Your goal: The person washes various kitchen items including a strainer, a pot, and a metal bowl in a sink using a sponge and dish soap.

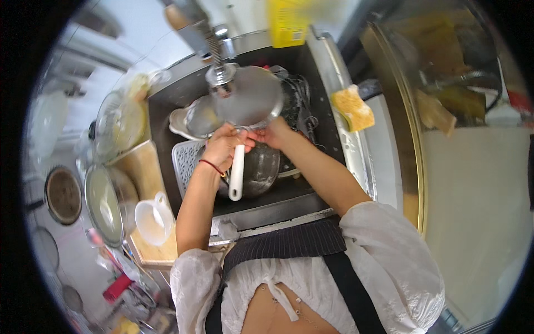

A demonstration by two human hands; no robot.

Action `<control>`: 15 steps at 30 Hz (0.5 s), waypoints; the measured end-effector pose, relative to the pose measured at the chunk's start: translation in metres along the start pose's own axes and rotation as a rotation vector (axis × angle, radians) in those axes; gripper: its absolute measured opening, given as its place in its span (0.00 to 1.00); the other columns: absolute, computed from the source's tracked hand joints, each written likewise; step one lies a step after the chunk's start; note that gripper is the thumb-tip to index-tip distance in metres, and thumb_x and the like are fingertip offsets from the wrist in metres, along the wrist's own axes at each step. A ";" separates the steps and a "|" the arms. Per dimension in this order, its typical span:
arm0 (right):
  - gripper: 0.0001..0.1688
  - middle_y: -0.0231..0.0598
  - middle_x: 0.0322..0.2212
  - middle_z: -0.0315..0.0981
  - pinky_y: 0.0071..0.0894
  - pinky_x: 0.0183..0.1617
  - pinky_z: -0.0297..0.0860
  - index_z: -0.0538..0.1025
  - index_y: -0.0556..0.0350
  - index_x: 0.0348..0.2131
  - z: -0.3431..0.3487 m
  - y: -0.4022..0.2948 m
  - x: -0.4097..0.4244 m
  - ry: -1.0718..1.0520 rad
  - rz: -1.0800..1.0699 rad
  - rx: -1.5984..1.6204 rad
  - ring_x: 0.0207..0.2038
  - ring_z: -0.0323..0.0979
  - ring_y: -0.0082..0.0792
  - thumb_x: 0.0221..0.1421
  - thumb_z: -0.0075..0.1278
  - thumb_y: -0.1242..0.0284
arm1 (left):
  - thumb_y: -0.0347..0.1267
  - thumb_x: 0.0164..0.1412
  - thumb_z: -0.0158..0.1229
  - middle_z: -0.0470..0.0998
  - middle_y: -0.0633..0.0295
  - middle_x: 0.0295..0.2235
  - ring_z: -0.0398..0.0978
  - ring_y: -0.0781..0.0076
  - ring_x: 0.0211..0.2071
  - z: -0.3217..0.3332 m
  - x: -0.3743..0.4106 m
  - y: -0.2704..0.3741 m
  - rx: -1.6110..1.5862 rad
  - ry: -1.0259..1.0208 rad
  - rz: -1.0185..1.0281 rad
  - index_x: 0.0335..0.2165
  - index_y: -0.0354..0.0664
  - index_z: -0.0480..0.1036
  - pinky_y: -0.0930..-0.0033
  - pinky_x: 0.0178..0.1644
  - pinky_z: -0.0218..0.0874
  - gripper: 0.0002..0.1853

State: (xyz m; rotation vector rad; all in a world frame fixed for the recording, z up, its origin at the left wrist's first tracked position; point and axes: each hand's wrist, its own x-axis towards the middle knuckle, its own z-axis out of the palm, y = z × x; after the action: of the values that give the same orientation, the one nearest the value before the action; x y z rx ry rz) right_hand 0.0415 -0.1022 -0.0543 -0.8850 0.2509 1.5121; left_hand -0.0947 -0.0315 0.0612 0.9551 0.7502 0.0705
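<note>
Under the sprung tap head (221,79), I have a round metal utensil (252,98) tilted over the sink. It has a white handle (236,175) with a hole at its end; whether it is a sieve or a shallow pan I cannot tell. My left hand (225,146), with a red cord at the wrist, grips it where handle meets disc. The fingers of my right hand (273,133) are at its near rim, partly hidden behind it. Below both hands sits a dark metal pan (263,169). To its left is a white perforated basket (187,160).
The dark sink (267,204) also holds a white dish (179,123). A yellow sponge (354,108) rests on the right rim. Leftward, a cutting board (150,167) carries a translucent cup (154,221) beside a large metal bowl (102,204). A yellow package (288,25) stands behind.
</note>
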 end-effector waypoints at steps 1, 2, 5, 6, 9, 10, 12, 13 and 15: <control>0.20 0.40 0.33 0.69 0.33 0.38 0.67 0.68 0.58 0.38 0.004 0.000 -0.012 0.154 0.013 -0.169 0.35 0.69 0.35 0.53 0.42 0.60 | 0.24 0.54 0.49 0.72 0.54 0.30 0.72 0.69 0.27 0.002 0.006 -0.001 -0.097 0.043 0.014 0.36 0.36 0.62 0.72 0.31 0.65 0.09; 0.21 0.42 0.35 0.67 0.34 0.40 0.66 0.67 0.59 0.40 0.000 -0.001 -0.023 0.214 -0.042 -0.275 0.38 0.67 0.37 0.53 0.42 0.61 | 0.24 0.54 0.50 0.72 0.54 0.31 0.71 0.69 0.28 0.002 0.011 -0.002 -0.159 0.077 0.049 0.37 0.36 0.62 0.71 0.32 0.65 0.10; 0.25 0.47 0.41 0.63 0.37 0.48 0.61 0.64 0.62 0.43 -0.020 0.002 -0.047 0.497 -0.235 -0.586 0.46 0.63 0.42 0.50 0.44 0.62 | 0.28 0.58 0.47 0.73 0.55 0.32 0.72 0.69 0.28 -0.014 0.039 -0.009 -0.250 0.042 0.166 0.37 0.32 0.65 0.72 0.33 0.67 0.10; 0.27 0.49 0.43 0.61 0.37 0.50 0.59 0.64 0.63 0.44 -0.021 0.003 -0.054 0.652 -0.324 -0.680 0.48 0.60 0.44 0.49 0.45 0.62 | 0.28 0.58 0.47 0.72 0.56 0.34 0.72 0.68 0.30 -0.009 0.041 -0.005 -0.286 0.089 0.171 0.37 0.32 0.65 0.70 0.35 0.67 0.10; 0.31 0.54 0.51 0.53 0.36 0.55 0.54 0.62 0.64 0.48 -0.035 -0.001 -0.065 0.907 -0.176 -0.659 0.54 0.53 0.47 0.45 0.47 0.67 | 0.31 0.58 0.49 0.71 0.60 0.38 0.70 0.64 0.42 0.005 0.044 -0.004 -0.380 0.114 0.164 0.40 0.38 0.64 0.57 0.45 0.63 0.12; 0.30 0.53 0.50 0.56 0.34 0.53 0.56 0.63 0.66 0.47 -0.048 0.007 -0.054 0.945 -0.196 -0.594 0.53 0.56 0.44 0.44 0.48 0.70 | 0.32 0.58 0.49 0.72 0.62 0.37 0.70 0.63 0.44 0.000 0.046 -0.006 -0.365 0.095 0.154 0.41 0.40 0.64 0.55 0.47 0.61 0.13; 0.27 0.50 0.46 0.63 0.31 0.50 0.59 0.65 0.66 0.46 -0.076 0.019 -0.030 0.778 -0.155 -0.485 0.50 0.61 0.42 0.44 0.47 0.73 | 0.32 0.58 0.49 0.73 0.63 0.33 0.71 0.66 0.38 0.000 0.042 -0.006 -0.367 0.053 0.118 0.40 0.41 0.64 0.60 0.43 0.63 0.12; 0.23 0.47 0.43 0.67 0.31 0.48 0.61 0.68 0.63 0.43 -0.063 0.022 -0.032 0.826 -0.197 -0.497 0.47 0.63 0.40 0.45 0.47 0.73 | 0.32 0.58 0.49 0.73 0.63 0.31 0.72 0.68 0.36 -0.003 0.041 -0.008 -0.368 -0.002 0.103 0.40 0.41 0.64 0.62 0.41 0.64 0.12; 0.21 0.45 0.43 0.67 0.31 0.47 0.60 0.69 0.59 0.43 -0.044 0.015 -0.040 0.621 -0.257 -0.523 0.46 0.64 0.38 0.46 0.47 0.74 | 0.32 0.58 0.49 0.72 0.62 0.28 0.70 0.72 0.29 -0.008 0.036 -0.014 -0.292 -0.060 0.125 0.36 0.39 0.65 0.69 0.35 0.64 0.09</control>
State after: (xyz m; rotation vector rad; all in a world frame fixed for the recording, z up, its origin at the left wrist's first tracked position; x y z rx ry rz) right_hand 0.0403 -0.1633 -0.0631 -1.7343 0.1784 1.0377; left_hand -0.0762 -0.0204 0.0282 0.7207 0.6047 0.2527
